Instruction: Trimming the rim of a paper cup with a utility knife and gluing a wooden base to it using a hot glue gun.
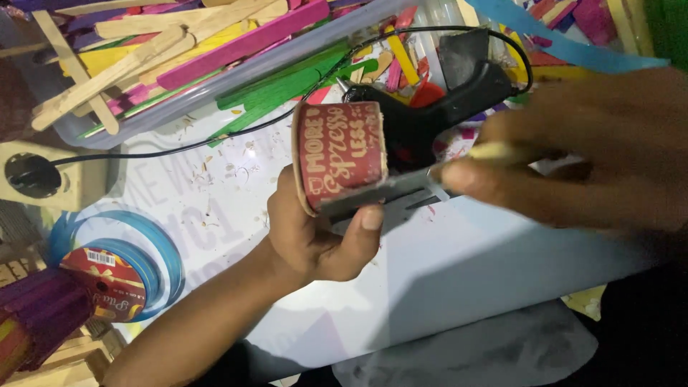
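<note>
glue gun (437, 100), ribbon spool (107, 276), craft sticks (179, 43)

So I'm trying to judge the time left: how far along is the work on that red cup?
Early, it seems. Done: little to see, as the red paper cup looks bare of sticks. In hand: the left hand holds it on its side, while the blurred right hand brings a pale stick to it. Left: coloured craft sticks fill the tray and the glue gun lies on the table.

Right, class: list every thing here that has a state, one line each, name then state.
Left hand: gripping the red paper cup.
Red paper cup: lying sideways, held off the table.
Right hand: blurred, pinching a pale stick.
Glue gun: lying on the table, cord attached.
Ribbon spool: blue ribbon partly unwound.
</note>
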